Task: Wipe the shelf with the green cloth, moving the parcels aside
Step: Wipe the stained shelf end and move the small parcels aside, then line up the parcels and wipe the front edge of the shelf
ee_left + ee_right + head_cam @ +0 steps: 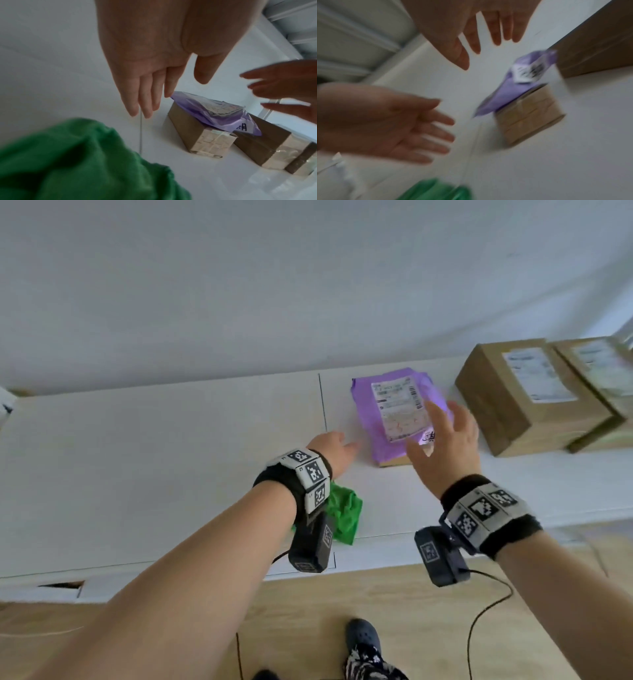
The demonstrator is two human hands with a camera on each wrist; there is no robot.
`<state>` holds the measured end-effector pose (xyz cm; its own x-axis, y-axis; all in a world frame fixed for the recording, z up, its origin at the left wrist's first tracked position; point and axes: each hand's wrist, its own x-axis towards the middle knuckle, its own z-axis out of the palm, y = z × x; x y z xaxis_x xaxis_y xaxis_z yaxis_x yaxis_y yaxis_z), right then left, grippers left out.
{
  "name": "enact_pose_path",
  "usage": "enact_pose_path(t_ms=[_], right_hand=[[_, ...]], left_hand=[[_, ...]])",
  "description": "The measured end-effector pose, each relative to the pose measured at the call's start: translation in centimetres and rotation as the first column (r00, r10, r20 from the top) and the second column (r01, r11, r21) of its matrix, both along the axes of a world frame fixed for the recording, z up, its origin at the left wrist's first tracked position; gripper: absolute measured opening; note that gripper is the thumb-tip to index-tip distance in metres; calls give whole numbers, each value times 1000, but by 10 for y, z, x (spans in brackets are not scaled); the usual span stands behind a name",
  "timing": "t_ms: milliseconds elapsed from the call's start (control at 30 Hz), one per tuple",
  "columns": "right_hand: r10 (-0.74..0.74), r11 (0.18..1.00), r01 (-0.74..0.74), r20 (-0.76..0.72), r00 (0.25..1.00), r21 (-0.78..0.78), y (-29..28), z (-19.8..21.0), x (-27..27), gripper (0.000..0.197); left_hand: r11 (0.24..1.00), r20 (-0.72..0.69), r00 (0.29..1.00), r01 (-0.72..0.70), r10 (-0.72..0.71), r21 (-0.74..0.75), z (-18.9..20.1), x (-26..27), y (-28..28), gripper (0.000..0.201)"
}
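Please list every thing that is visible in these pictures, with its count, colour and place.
shelf: one, white, runs across the view below the wall.
green cloth: one, green, crumpled near the shelf's front edge, under the left wrist.
purple parcel: one, purple with a white label, lies on the small box.
small box: one, brown, taped end, on the shelf.
large boxes: two, brown with white labels, side by side on the right.
floor: wood-coloured, below the shelf.
shoe: one, dark, on the floor.
left hand: open, beside the purple parcel.
right hand: open, over the purple parcel.
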<state>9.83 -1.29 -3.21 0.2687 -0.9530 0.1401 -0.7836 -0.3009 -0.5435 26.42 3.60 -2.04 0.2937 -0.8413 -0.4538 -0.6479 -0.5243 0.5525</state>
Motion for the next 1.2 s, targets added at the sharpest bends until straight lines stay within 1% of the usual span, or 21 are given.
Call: enact_pose_path(t_ms=[33, 67, 100, 133, 167, 267, 333, 433, 500, 600, 667, 767, 833, 900, 967, 1000, 1067, 1100, 1133, 1167, 1200], right_hand=[[-52, 989, 59, -57, 997, 137, -15, 2, -6, 62], [-60, 967, 80, -87, 994, 243, -27, 2, -9, 66], [-47, 950, 69, -81, 996, 303, -36, 1, -12, 66], [-18, 949, 36, -61, 998, 313, -40, 0, -13, 63], [24, 958, -10, -43, 999, 286, -41, -1, -12, 59], [116, 975, -124, 54, 992, 186, -33, -5, -5, 52], [170, 968, -183, 90, 981, 172, -27, -7, 3, 52], [247, 953, -240, -15, 969, 185, -27, -13, 16, 64], [254, 945, -218, -127, 959, 243, -28, -18, 18, 67], [307, 923, -204, -307, 901, 325, -27, -29, 16, 65], [334, 928, -231, -379, 863, 294, -27, -37, 15, 63], [304, 945, -221, -398, 866, 241, -35, -39, 15, 50], [314, 942, -226, -414, 854, 249, -41, -38, 14, 50], [324, 941, -238, -433, 841, 242, -38, -37, 14, 55], [351, 936, -303, -393, 850, 182, -22, -32, 20, 58], [403, 915, -377, -352, 845, 142, -6, -34, 27, 56], [547, 825, -565, -252, 799, -3, 34, -42, 43, 49], [623, 758, -651, -238, 745, -52, 54, -49, 52, 47], [707, 680, -733, -262, 656, 1, 73, -58, 59, 48], [765, 627, -768, -289, 575, 130, 86, -67, 64, 50], [776, 616, -754, -339, 531, 228, 92, -75, 65, 51]], left_hand=[[1000, -21, 999, -26, 26, 0, -2, -8, -6, 56], [998, -52, 997, -55, 55, -10, -6, -16, -13, 56], [996, -89, 992, -90, 87, -27, -8, -23, -18, 54], [990, -117, 986, -125, 118, -58, -10, -28, -22, 50], [985, -120, 984, -144, 131, -100, -10, -32, -25, 46], [959, -68, 986, -165, 154, -231, -7, -33, -26, 34], [928, -31, 975, -219, 220, -302, -4, -23, -23, 34], [869, 40, 933, -318, 359, -380, -2, 7, -12, 43], [836, 78, 896, -373, 437, -402, -6, 31, -2, 43], [841, 129, 864, -422, 486, -339, -19, 58, 13, 39], [867, 162, 867, -422, 471, -266, -28, 69, 19, 39], [928, 232, 900, -347, 370, -133, -41, 75, 19, 41], [960, 245, 928, -269, 280, -76, -48, 74, 16, 41], [976, 234, 948, -218, 216, -16, -53, 73, 15, 41], [979, 240, 952, -203, 191, 23, -59, 73, 16, 41], [981, 254, 951, -190, 177, 30, -62, 75, 16, 40], [985, 309, 939, -170, 149, 42, -65, 77, 20, 40], [983, 346, 927, -175, 146, 55, -65, 79, 23, 42], [979, 376, 914, -191, 153, 65, -64, 82, 28, 44], [979, 395, 906, -193, 154, 62, -63, 86, 33, 44], [983, 410, 900, -179, 148, 38, -61, 90, 39, 42]])
